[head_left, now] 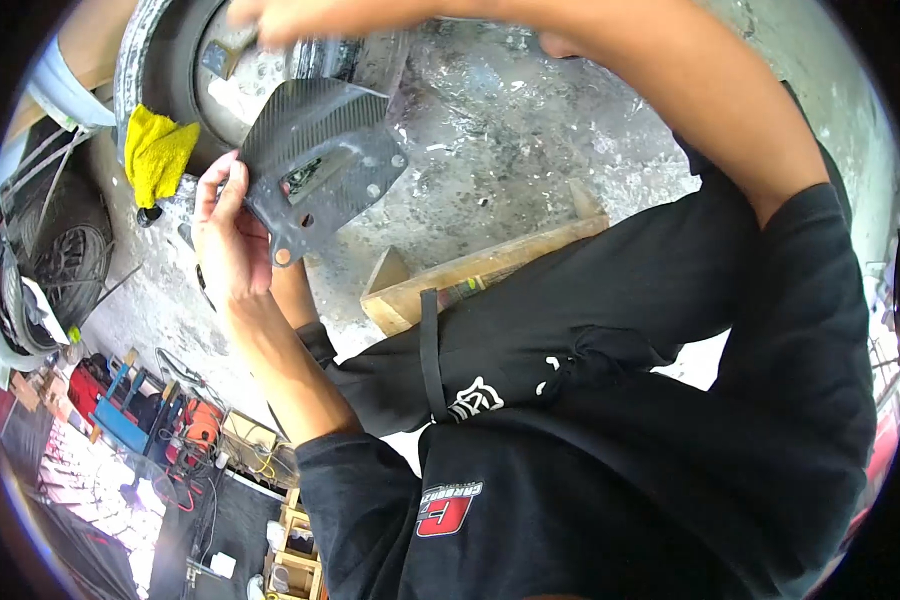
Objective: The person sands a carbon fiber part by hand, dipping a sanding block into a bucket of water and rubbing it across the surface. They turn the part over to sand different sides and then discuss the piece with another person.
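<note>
A dark carbon-fibre panel [355,170] with a glossy woven surface, a slot-like cutout and small holes is tilted up in front of me. My left hand [232,225] grips its left edge, thumb on the near face and fingers curled behind. My right hand [305,18] is above the panel at the top of the view, apart from it. It is blurred and partly cut off by the frame edge, so its fingers cannot be made out. A yellow cloth [160,155] hangs over a round, tyre-like ring [130,75] left of the panel.
A low wooden stand [490,270] sits by my legs on the paint-spotted floor [490,130]. A small dark block [219,60] lies inside the ring. Further left are a wheel [75,260], a blue metal piece [125,415], cables and wooden shelving [295,545].
</note>
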Available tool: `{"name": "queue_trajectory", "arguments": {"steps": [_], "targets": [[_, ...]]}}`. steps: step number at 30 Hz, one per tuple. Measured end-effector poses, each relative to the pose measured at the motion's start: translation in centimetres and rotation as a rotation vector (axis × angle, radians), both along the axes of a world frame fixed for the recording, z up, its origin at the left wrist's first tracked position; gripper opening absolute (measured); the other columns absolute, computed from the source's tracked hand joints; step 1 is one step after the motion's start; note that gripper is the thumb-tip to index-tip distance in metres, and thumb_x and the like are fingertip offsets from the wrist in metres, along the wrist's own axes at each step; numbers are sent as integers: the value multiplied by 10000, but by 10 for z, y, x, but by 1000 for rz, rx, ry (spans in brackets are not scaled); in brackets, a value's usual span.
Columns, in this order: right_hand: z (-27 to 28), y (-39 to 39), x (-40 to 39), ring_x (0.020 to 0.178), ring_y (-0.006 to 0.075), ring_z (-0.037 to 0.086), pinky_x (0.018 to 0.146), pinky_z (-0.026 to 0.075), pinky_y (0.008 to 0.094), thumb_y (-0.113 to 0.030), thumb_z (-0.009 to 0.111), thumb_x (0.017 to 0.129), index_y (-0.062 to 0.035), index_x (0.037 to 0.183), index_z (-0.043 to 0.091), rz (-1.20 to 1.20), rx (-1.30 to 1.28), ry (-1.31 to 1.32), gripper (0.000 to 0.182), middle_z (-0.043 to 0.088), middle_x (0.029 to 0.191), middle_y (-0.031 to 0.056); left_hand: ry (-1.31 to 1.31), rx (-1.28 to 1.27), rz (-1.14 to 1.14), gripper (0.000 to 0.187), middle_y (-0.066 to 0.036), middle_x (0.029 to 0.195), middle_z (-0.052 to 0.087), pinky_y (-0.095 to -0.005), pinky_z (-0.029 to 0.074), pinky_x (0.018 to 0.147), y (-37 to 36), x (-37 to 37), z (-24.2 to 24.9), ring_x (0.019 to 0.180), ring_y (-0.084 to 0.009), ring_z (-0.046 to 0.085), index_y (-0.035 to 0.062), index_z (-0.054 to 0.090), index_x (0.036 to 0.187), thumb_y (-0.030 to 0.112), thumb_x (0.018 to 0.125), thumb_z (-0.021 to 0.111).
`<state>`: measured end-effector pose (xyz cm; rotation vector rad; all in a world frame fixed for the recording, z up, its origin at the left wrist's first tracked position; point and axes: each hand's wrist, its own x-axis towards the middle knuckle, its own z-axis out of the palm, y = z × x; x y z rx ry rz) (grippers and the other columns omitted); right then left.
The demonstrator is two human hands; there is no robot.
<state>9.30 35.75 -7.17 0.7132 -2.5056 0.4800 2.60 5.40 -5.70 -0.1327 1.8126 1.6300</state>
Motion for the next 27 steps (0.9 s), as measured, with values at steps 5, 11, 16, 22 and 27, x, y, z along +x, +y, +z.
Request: {"name": "queue_trajectory", "arguments": {"steps": [5, 11, 16, 22, 27], "targets": [[9, -19, 13, 863, 335, 702, 742, 570, 442, -124, 629, 827, -76, 943, 759, -131, -229, 127, 181, 696, 918, 141, 48, 92, -53, 256, -128, 1079, 730, -362, 632, 673, 8, -3, 19, 806, -224, 736, 6, 641, 1233, 113, 1001, 652], [-8, -16, 38, 861, 324, 692, 760, 541, 445, -116, 686, 837, -6, 974, 732, -366, -602, -321, 181, 701, 885, 191, 164, 170, -90, 332, -148, 1274, 658, -393, 606, 891, -46, -29, 57, 1096, -216, 678, -40, 605, 1297, 150, 1025, 603], [16, -53, 53, 750, 218, 679, 732, 538, 389, -131, 682, 890, 17, 1098, 718, -164, -1232, -1003, 258, 744, 885, 168, 84, 304, -82, 396, -217, 1245, 661, -424, 652, 800, -62, -27, 78, 1013, -283, 720, -88, 554, 1331, 192, 1052, 542], [13, -106, 59, 696, 102, 581, 605, 499, 282, -166, 675, 963, -14, 1038, 713, -268, -1912, -1084, 173, 661, 860, 30, -146, 507, -41, 644, -265, 1249, 676, -492, 616, 893, -81, -32, 82, 1073, -370, 707, -123, 547, 1327, 462, 1061, 512], [12, -112, 58, 719, 112, 591, 585, 491, 266, -142, 647, 997, 3, 1120, 654, -337, -2192, -1161, 190, 653, 882, 49, -357, 1021, 82, 1034, -290, 1619, 295, -623, 260, 1234, -67, 10, 74, 1510, -422, 277, -92, 267, 1554, 569, 896, 715]]}}
